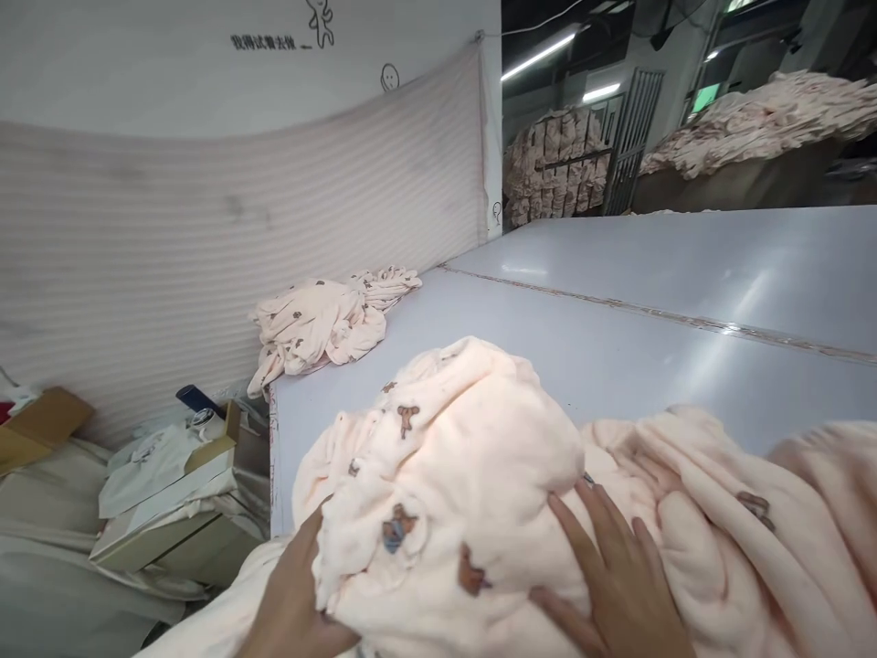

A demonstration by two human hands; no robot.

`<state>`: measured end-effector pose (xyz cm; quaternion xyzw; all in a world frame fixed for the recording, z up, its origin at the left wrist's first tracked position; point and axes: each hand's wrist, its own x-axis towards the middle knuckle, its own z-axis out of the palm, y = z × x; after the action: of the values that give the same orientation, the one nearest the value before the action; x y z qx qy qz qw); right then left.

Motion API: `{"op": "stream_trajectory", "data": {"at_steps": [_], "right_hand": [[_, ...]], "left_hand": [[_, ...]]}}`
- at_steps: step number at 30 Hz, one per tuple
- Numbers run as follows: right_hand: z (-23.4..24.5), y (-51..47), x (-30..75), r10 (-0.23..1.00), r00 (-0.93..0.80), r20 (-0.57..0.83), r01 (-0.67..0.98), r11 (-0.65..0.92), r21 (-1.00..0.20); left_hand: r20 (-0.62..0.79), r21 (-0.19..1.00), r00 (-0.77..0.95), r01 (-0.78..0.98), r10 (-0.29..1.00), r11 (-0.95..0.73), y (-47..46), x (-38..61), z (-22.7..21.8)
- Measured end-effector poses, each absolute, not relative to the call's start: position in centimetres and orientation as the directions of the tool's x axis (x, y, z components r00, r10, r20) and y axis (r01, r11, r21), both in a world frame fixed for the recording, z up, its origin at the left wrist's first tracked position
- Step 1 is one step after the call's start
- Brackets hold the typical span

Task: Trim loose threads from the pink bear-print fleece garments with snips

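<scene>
A bulky heap of pale pink fleece fabric (507,439) with small brown bear prints lies bunched on the table in front of me. My left hand (294,585) cups the heap's left side, the cloth between thumb and fingers, and some fingertips are hidden by the folds. On the heap's right side rests my right hand (617,567), its fingers spread and touching the fleece. More of the same pink fleece (740,512) stretches to the right, beside and beyond my right hand.
A smaller pile of printed fleece (319,320) sits at the table's far left corner. The grey table (617,356) has a seam across it. Left of the table are cardboard boxes (184,539). A cloth (239,210) hangs on the wall. Fabric stacks (767,123) stand behind.
</scene>
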<state>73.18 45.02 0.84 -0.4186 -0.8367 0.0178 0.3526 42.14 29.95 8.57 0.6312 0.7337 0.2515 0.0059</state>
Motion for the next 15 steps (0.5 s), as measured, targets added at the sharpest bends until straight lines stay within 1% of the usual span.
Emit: {"op": "stream_trajectory", "data": {"at_steps": [1, 3, 5, 7, 9, 11, 13, 14, 15], "right_hand": [[0.1, 46.4, 73.1, 0.712, -0.396, 0.581, 0.700, 0.643, -0.310], [-1.4, 49.5, 73.8, 0.735, -0.339, 0.588, 0.737, 0.595, -0.319], [-2.1, 52.5, 75.1, 0.776, -0.275, 0.567, 0.772, 0.530, -0.351], [-1.5, 55.1, 76.5, 0.817, -0.207, 0.538, 0.793, 0.462, -0.396], [0.0, 56.5, 77.1, 0.854, -0.087, 0.512, 0.806, 0.362, -0.467], [1.4, 56.2, 76.6, 0.860, 0.069, 0.505, 0.780, 0.269, -0.566], [2.1, 54.0, 74.8, 0.856, 0.153, 0.495, 0.712, 0.252, -0.655], [2.0, 52.2, 73.5, 0.865, 0.139, 0.482, 0.675, 0.274, -0.686], [1.6, 50.2, 72.2, 0.881, 0.075, 0.466, 0.641, 0.316, -0.700]], "left_hand": [[0.317, 0.366, -0.178, 0.929, 0.932, 0.054, 31.2, 42.9, 8.4], [0.277, 0.380, -0.140, 0.925, 0.951, 0.026, 34.5, 44.3, 8.3], [0.216, 0.400, -0.174, 0.914, 0.961, 0.076, 38.3, 45.8, 8.1], [0.198, 0.418, -0.210, 0.902, 0.958, 0.111, 42.4, 47.8, 7.7], [0.201, 0.444, -0.226, 0.888, 0.953, 0.117, 46.3, 50.1, 7.5], [0.211, 0.482, -0.240, 0.869, 0.948, 0.113, 49.8, 52.5, 7.8], [0.217, 0.526, -0.243, 0.845, 0.945, 0.096, 52.6, 54.2, 8.5], [0.218, 0.548, -0.234, 0.833, 0.948, 0.079, 53.5, 54.6, 9.0], [0.218, 0.567, -0.214, 0.822, 0.952, 0.055, 53.9, 54.6, 9.6]]}}
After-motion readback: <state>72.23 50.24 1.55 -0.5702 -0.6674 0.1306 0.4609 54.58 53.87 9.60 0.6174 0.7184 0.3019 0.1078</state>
